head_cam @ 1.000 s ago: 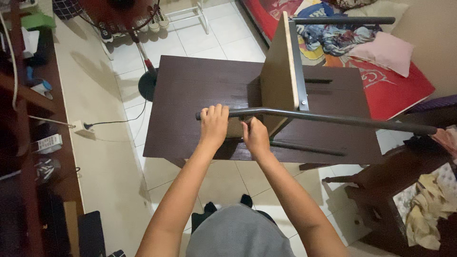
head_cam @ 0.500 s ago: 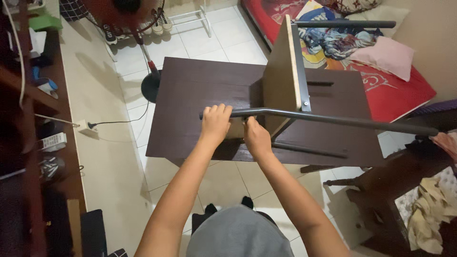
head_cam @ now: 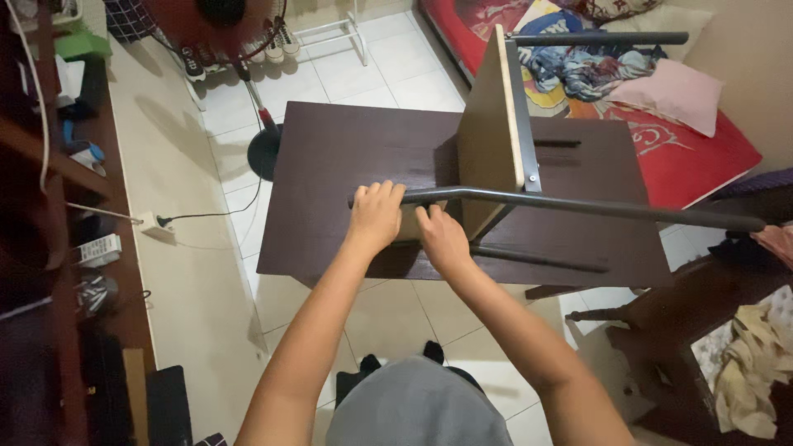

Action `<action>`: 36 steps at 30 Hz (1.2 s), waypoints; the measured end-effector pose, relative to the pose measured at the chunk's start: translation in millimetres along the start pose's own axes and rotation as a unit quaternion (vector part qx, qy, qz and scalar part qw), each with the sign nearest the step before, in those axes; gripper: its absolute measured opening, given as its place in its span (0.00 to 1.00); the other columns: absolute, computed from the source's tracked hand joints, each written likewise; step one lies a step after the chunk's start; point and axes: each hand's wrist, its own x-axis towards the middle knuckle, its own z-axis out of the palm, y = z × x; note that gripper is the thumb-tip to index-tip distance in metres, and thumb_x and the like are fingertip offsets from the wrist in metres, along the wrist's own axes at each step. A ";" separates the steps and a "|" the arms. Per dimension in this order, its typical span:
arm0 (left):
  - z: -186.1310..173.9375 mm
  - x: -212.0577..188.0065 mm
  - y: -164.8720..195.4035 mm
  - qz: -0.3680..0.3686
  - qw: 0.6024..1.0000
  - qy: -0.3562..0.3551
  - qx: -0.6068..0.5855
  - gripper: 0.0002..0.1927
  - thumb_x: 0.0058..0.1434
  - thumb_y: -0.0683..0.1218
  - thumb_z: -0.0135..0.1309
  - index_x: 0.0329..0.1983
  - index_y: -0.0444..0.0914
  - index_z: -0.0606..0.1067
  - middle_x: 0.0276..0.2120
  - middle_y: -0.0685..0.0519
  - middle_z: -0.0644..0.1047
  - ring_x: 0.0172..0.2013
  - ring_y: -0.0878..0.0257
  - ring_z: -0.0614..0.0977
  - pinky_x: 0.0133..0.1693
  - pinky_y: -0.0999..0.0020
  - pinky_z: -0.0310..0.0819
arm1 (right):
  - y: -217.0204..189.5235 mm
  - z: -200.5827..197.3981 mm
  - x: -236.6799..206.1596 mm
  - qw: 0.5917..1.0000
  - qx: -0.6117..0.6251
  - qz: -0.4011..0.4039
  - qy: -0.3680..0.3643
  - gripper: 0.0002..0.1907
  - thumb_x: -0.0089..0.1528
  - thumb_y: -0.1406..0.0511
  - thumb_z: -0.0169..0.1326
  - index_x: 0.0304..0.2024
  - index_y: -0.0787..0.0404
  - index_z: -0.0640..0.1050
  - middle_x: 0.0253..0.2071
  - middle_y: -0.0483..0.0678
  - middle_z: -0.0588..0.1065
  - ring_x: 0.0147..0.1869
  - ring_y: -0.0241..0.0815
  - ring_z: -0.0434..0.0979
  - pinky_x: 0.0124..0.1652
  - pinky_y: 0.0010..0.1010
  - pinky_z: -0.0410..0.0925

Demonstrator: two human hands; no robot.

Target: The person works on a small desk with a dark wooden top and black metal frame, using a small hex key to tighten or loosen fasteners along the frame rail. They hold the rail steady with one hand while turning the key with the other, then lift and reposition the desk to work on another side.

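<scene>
A dark brown table top lies flat below me. On it stands a light wooden panel on edge, with a dark metal tube frame running out to the right. My left hand is closed over the near end of the tube. My right hand sits just beside it, fingers curled under the tube at the panel's lower corner. A second tube sticks out from the panel's far end.
A standing fan with a black base is at the far left. A power strip and cable lie on the tiled floor. A red mattress with clothes and a pink pillow is at the right. Dark wooden furniture stands near right.
Both hands stay on the tube. The view has shifted slightly, nothing else has visibly moved.
</scene>
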 end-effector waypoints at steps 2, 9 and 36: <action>-1.9 0.9 0.7 -0.003 1.000 0.001 -0.004 0.18 0.53 0.41 0.56 0.48 0.37 0.75 0.39 0.47 0.76 0.43 0.50 0.77 0.47 0.52 0.66 | 1.9 1.8 -2.8 0.999 0.043 0.003 0.024 0.07 0.63 0.70 0.52 0.44 0.62 0.73 0.43 0.55 0.73 0.48 0.55 0.79 0.46 0.41 0.73; -1.4 0.0 -0.4 -0.005 1.000 -0.012 -0.010 0.19 0.54 0.42 0.58 0.50 0.37 0.74 0.40 0.47 0.75 0.44 0.49 0.76 0.47 0.51 0.65 | 0.6 27.9 -5.6 0.924 0.330 0.097 0.165 0.08 0.70 0.68 0.51 0.43 0.68 0.79 0.34 0.57 0.75 0.38 0.52 0.77 0.40 0.37 0.70; -4.0 -3.9 1.3 0.002 1.000 0.001 -0.007 0.19 0.52 0.41 0.58 0.49 0.37 0.74 0.39 0.48 0.74 0.43 0.50 0.76 0.47 0.52 0.65 | -4.0 21.9 -12.8 0.914 0.305 0.143 0.228 0.08 0.63 0.69 0.63 0.41 0.64 0.77 0.34 0.51 0.81 0.36 0.40 0.83 0.36 0.30 0.74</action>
